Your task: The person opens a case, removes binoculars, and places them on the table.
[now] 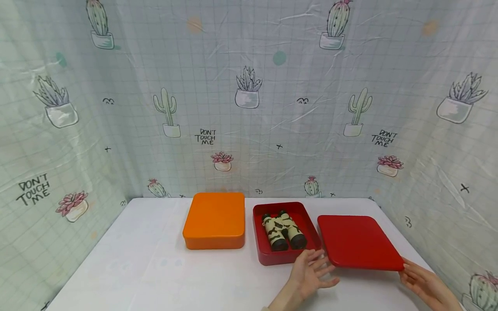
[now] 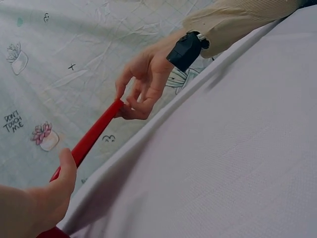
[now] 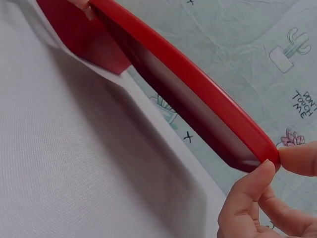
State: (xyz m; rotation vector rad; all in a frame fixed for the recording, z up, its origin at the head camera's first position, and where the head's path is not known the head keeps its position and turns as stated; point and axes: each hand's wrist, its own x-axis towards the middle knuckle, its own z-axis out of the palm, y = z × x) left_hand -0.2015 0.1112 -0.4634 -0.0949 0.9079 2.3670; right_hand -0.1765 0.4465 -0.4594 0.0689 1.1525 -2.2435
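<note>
A red lid (image 1: pixel 359 242) is held at its near right corner by my right hand (image 1: pixel 426 283), thumb and fingers pinching the rim. In the right wrist view the lid's hollow underside (image 3: pixel 183 104) shows, and a shadow lies on the table below. My left hand (image 1: pixel 309 274) has its fingers spread, palm up, near the lid's near left corner and in front of the red box (image 1: pixel 268 258). Inside that uncovered box lie camouflage-patterned binoculars (image 1: pixel 284 231). The left thumb (image 2: pixel 68 166) overlaps the lid's edge in the left wrist view.
An orange box (image 1: pixel 214 218) with its top covered stands left of the red box. All of it sits on a white table (image 1: pixel 155 268), with a cactus-print curtain (image 1: pixel 249 129) behind and on both sides.
</note>
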